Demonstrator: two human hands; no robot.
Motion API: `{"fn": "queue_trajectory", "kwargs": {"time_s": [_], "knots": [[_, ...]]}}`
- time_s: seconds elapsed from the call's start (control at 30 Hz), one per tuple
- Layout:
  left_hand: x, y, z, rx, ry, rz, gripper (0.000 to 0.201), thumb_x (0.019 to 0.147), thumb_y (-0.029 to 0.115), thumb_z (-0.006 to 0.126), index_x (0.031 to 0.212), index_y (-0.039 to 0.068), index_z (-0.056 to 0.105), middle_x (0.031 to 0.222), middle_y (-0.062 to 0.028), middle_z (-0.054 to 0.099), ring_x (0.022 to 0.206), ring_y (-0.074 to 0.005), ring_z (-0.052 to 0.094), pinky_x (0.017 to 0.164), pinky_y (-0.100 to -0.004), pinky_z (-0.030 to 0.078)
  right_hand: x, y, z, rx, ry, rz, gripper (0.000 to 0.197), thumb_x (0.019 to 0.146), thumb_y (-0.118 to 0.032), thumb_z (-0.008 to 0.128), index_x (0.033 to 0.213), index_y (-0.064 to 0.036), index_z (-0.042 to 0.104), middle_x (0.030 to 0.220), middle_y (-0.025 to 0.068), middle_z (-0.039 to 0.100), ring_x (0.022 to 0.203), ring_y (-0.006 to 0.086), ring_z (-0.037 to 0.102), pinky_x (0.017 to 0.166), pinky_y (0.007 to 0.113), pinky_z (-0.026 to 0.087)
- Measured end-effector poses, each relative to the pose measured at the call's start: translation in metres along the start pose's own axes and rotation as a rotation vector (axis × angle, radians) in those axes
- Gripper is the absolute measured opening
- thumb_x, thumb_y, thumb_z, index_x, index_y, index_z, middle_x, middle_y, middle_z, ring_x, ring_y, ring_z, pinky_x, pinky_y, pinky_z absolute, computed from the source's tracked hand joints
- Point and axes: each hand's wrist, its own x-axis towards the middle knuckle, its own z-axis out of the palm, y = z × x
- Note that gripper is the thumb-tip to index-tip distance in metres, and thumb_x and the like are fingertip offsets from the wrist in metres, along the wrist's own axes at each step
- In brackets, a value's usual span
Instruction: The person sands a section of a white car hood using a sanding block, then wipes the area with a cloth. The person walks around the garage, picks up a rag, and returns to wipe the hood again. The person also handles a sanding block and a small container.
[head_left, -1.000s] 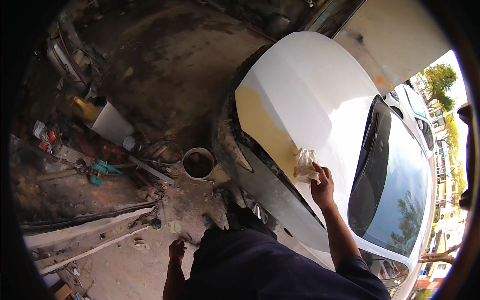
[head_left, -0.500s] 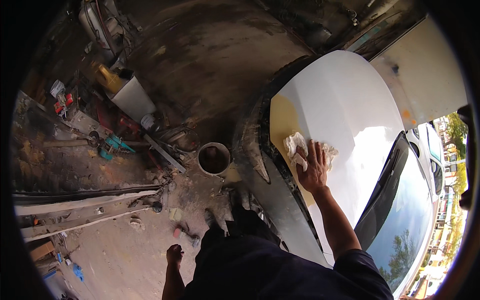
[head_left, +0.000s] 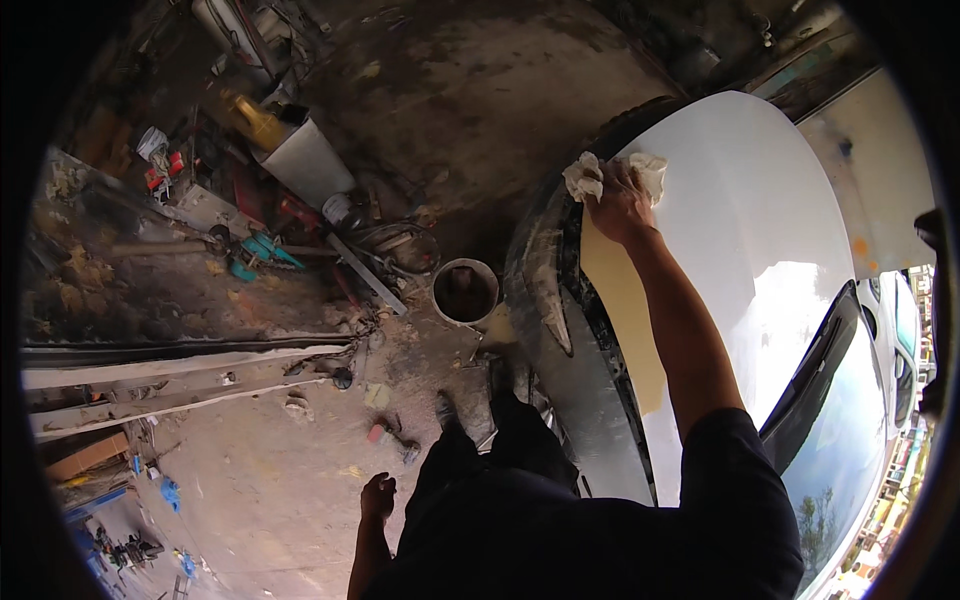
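My right hand (head_left: pixel 622 212) presses a crumpled white cloth (head_left: pixel 649 178) onto the front corner of a white car hood (head_left: pixel 720 200). Bunches of the cloth stick out on both sides of the fingers. Along the hood's near-left edge runs a tan, unpainted-looking patch (head_left: pixel 622 318), now beneath and beside my right forearm. My left hand (head_left: pixel 378 497) hangs low over the floor, away from the car, its fingers loosely curled with nothing visible in them.
A round bucket (head_left: pixel 465 292) stands on the dirty floor by the grey fender (head_left: pixel 590 400). Tools, a teal power tool (head_left: pixel 262 255) and a white bin (head_left: pixel 310 165) with a yellow jug (head_left: pixel 255 122) clutter the left. Long pale beams (head_left: pixel 180 370) lie there too. The windshield (head_left: pixel 840 450) is at right.
My right hand has slid the cloth forward along the hood's left edge to its front corner, uncovering more of the tan patch. The whole view has shifted slightly; my left hand still hangs low.
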Motion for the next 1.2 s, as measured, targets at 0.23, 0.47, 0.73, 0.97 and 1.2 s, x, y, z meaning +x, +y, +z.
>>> {"fn": "queue_trajectory", "kwargs": {"time_s": [0.23,0.47,0.73,0.97,1.2], "knots": [[0.019,-0.049,0.005,-0.314,-0.051,-0.151,0.033,0.105,0.02,0.069,0.13,-0.001,0.077,0.096,-0.0085,0.079,0.08,-0.0201,0.076,0.072,-0.0347,0.059,-0.194,-0.033,-0.027,0.005,-0.094,-0.268,0.06,0.1,-0.019,0.076,0.159,-0.0142,0.066,0.177,0.0169,0.048,0.171,0.0383,0.035,0.14,0.058,0.026],[0.055,-0.042,0.005,-0.243,-0.104,-0.056,0.039,0.107,0.021,0.069,0.137,-0.002,0.077,0.115,-0.0156,0.084,0.09,-0.0244,0.082,0.08,-0.0376,0.063,-0.423,-0.036,-0.082,-0.058,-0.395,0.006,0.061,0.091,-0.005,0.072,0.152,-0.0074,0.073,0.183,0.0164,0.041,0.173,0.0355,0.033,0.14,0.058,0.027],[0.06,-0.027,-0.022,-0.376,-0.004,-0.005,0.051,0.107,0.025,0.069,0.148,-0.004,0.071,0.121,-0.0161,0.083,0.092,-0.0242,0.082,0.077,-0.0365,0.061,-0.327,-0.021,-0.073,-0.047,-0.173,0.009,0.075,0.098,-0.018,0.08,0.169,-0.0168,0.057,0.185,0.0181,0.037,0.174,0.0385,0.028,0.142,0.058,0.023],[0.006,-0.015,-0.021,-0.421,0.089,-0.121,0.042,0.109,0.025,0.07,0.143,0.001,0.074,0.114,-0.0085,0.08,0.092,-0.0216,0.08,0.077,-0.0344,0.06,-0.057,-0.009,-0.013,-0.053,-0.121,-0.141,0.058,0.104,-0.023,0.073,0.161,-0.0178,0.064,0.175,0.0152,0.052,0.166,0.0403,0.041,0.14,0.054,0.03],[0.007,0.082,-0.02,-0.108,0.076,0.102,0.05,0.105,0.027,0.07,0.146,-0.001,0.074,0.128,-0.0234,0.083,0.114,-0.0338,0.081,0.102,-0.0433,0.061,-0.019,-0.017,0.008,-0.072,-0.093,-0.183,0.054,0.106,-0.027,0.071,0.156,-0.006,0.066,0.173,0.0133,0.054,0.166,0.0408,0.041,0.14,0.055,0.028]]}}
